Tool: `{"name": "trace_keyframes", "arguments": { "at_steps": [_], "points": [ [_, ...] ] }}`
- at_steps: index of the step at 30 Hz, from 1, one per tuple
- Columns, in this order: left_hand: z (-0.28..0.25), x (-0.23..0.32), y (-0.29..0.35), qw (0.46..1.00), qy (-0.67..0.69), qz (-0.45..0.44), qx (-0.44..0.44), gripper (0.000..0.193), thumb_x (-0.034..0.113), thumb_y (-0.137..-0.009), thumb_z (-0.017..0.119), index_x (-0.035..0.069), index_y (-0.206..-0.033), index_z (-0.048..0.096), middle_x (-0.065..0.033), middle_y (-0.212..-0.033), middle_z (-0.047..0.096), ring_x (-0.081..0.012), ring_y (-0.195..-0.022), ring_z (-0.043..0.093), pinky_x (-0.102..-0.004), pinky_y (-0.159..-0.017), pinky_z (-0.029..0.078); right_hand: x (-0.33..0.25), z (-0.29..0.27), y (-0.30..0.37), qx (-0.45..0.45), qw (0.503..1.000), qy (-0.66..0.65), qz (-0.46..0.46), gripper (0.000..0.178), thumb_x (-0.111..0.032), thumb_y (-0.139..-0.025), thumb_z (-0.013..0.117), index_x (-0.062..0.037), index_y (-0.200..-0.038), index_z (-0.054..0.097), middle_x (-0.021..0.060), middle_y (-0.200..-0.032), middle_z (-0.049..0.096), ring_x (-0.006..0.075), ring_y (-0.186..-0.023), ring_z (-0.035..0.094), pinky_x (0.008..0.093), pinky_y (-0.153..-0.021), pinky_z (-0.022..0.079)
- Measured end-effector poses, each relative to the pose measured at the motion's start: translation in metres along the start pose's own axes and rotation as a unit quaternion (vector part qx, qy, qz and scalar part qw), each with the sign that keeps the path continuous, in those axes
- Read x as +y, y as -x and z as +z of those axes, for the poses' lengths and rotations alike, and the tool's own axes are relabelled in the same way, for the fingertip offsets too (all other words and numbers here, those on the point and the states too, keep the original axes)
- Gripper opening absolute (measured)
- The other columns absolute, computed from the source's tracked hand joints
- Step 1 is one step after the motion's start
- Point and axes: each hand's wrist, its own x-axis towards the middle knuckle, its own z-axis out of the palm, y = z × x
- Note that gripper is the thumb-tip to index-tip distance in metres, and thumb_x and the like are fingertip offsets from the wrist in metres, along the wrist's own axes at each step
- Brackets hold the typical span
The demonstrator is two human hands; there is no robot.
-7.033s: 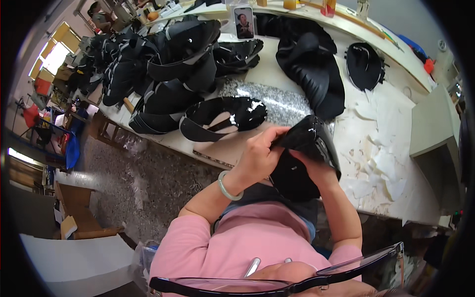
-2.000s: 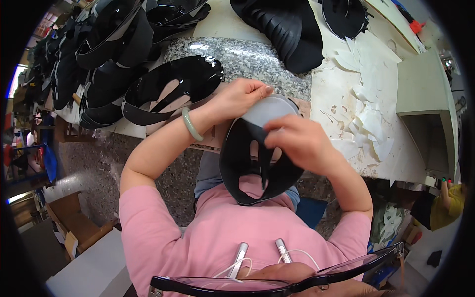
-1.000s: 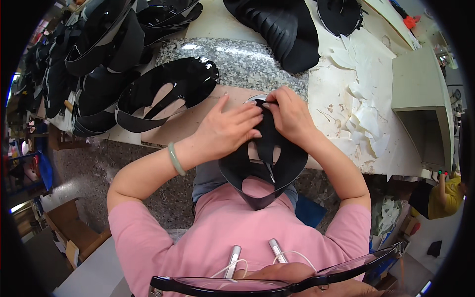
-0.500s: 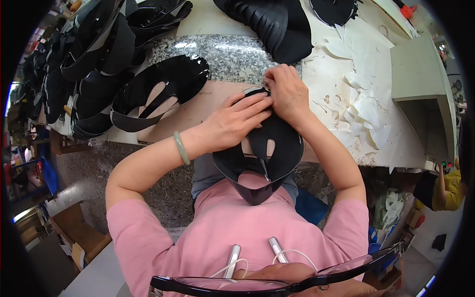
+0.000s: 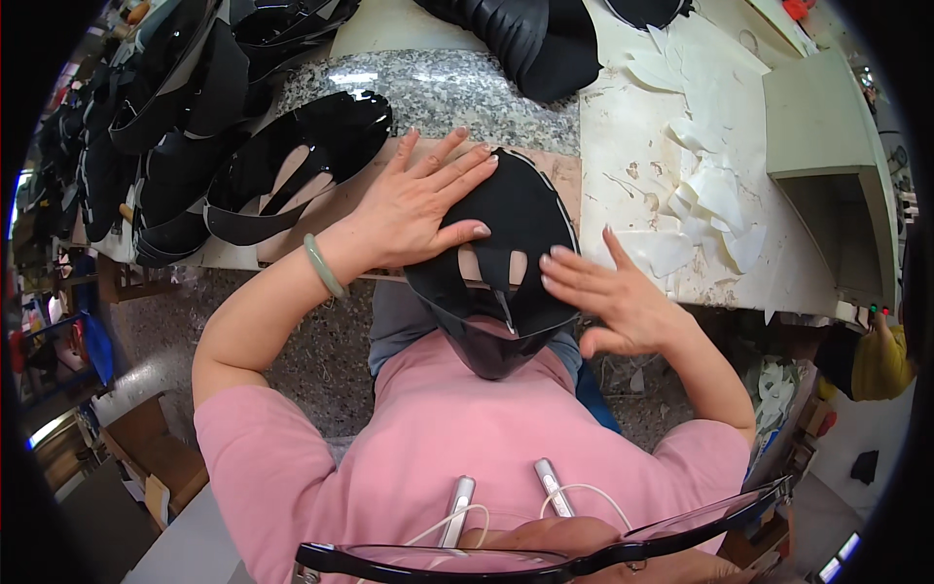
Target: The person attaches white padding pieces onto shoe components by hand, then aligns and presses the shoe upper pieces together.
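Right hand (image 5: 618, 297) has moved since half a second ago, leaving the far tip of the black shoe piece (image 5: 520, 195) for its right side, nearer the body; left hand (image 5: 418, 209) now lies flatter, fingers more widely spread.

Head view: shoe piece sits far end on the pinkish board (image 5: 566, 170) at the desk (image 5: 623, 146) edge, two slots showing, near end overhanging in front of the pink shirt (image 5: 506, 428). Left fingers extended, resting on its upper left part, gripping nothing. Right fingers straight, released, tips at its right edge; contact or slight gap, cannot tell. Glossy black shoe piece (image 5: 331, 127) lies just left of the left hand. Speckled stone slab (image 5: 438, 88) beyond the board; white scraps (image 5: 715, 195) to the right.
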Motion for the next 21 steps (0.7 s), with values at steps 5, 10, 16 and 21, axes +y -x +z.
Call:
{"name": "trace_keyframes", "arguments": {
  "at_steps": [5,10,16,21],
  "points": [
    [-0.016,-0.013,-0.011,0.977,0.199,-0.037,-0.067,0.056,0.049,-0.1,0.03,0.013,-0.141,0.044,-0.009,-0.149,0.037,-0.0294,-0.146,0.013,-0.0564,-0.114,0.003,0.012,0.011,-0.009,0.192,0.974,0.006,-0.119,0.033,-0.011,-0.084,0.062,-0.0064,-0.117,0.064,0.0095,-0.119,0.065,0.0267,-0.116,0.06,0.0604,-0.112,0.015],
    [-0.012,-0.029,0.006,0.575,0.817,0.034,-0.024,0.094,0.077,-0.084,0.021,0.005,-0.139,0.044,-0.0151,-0.136,0.051,-0.0265,-0.127,0.047,-0.0412,-0.111,0.03,0.001,-0.03,-0.029,0.435,0.774,-0.46,0.011,0.021,-0.003,-0.092,0.055,0.0054,-0.111,0.058,0.0142,-0.102,0.067,0.0243,-0.09,0.068,0.0356,-0.081,0.055],
    [-0.044,0.053,0.014,0.488,0.851,-0.13,0.146,0.05,-0.007,-0.081,0.063,-0.003,-0.129,0.048,-0.011,-0.114,0.063,-0.017,-0.1,0.063,-0.0285,-0.083,0.053,0.012,-0.049,-0.066,0.362,0.549,-0.748,0.092,0.041,-0.034,-0.098,0.052,0.0008,-0.119,0.057,0.0088,-0.107,0.067,0.0169,-0.095,0.066,0.0295,-0.081,0.054],
    [-0.028,0.065,0.024,0.489,0.826,-0.199,0.198,0.037,-0.003,-0.084,0.064,-0.003,-0.119,0.056,-0.0104,-0.107,0.066,-0.0155,-0.094,0.065,-0.0266,-0.08,0.054,-0.025,-0.003,-0.058,0.27,0.529,-0.798,0.097,0.043,-0.034,-0.095,0.055,0.0024,-0.117,0.056,0.0092,-0.098,0.069,0.0134,-0.077,0.067,0.0291,-0.066,0.055]
  ]
}}
